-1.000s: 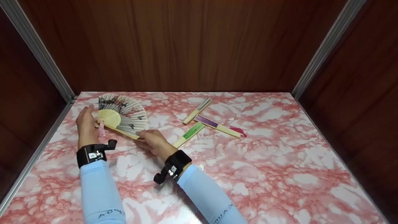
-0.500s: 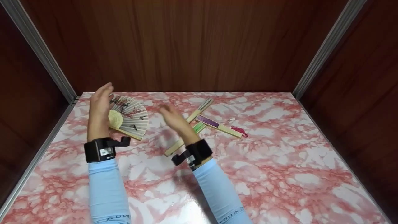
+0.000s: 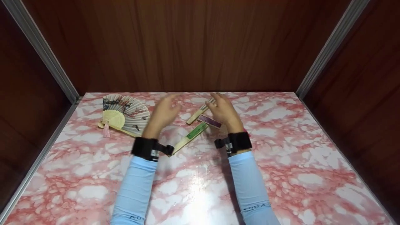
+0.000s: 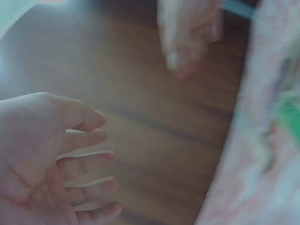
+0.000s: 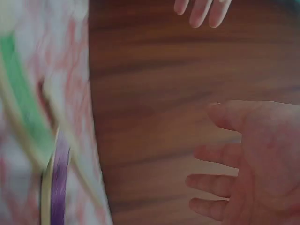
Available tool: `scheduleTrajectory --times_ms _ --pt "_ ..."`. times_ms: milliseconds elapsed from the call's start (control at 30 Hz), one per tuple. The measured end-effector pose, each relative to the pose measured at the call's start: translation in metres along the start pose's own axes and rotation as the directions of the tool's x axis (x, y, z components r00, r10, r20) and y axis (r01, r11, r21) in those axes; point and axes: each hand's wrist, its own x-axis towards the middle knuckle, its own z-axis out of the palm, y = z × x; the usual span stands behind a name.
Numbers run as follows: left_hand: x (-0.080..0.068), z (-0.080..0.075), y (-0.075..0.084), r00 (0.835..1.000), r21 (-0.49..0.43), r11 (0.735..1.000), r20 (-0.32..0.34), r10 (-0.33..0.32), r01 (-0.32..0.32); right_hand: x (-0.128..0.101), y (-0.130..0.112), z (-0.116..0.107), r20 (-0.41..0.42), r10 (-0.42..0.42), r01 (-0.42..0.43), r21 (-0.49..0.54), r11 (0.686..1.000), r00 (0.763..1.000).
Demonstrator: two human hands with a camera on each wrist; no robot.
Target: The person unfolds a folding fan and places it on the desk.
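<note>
An unfolded paper fan (image 3: pixel 125 113) with a pink tassel lies flat at the table's back left; no hand touches it. My left hand (image 3: pixel 164 111) is raised to its right, palm inward, fingers loosely spread (image 4: pixel 89 159), holding nothing. My right hand (image 3: pixel 222 110) faces it, also empty, fingers relaxed (image 5: pixel 213 180). Between and under the hands lie three folded fans: a green one (image 3: pixel 191 134), a purple one (image 3: pixel 208 121) partly hidden by my right hand, and a cream one (image 3: pixel 197 114). The green fan (image 5: pixel 23 108) and the purple fan (image 5: pixel 58 187) show blurred in the right wrist view.
The pink marbled tabletop (image 3: pixel 297 162) is boxed in by dark wooden walls (image 3: pixel 187 47) at the back and sides, with metal corner strips (image 3: pixel 43 53). Both wrists carry black camera bands.
Both hands let go of the unfolded fan, which now lies flat. They lifted and swung right, and now hover over the folded fans.
</note>
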Motion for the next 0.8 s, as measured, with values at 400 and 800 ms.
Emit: scheduleTrajectory --times_ms 400,800 --pt "0.017 0.084 -0.035 0.971 -0.09 0.987 0.21 -0.115 0.136 0.021 0.038 0.047 0.172 0.183 -0.25 0.593 0.765 0.968" --pt "0.021 0.105 -0.048 0.969 0.018 0.985 0.179 -0.17 0.169 0.027 0.039 0.071 0.077 0.217 -0.228 0.462 0.857 0.973"
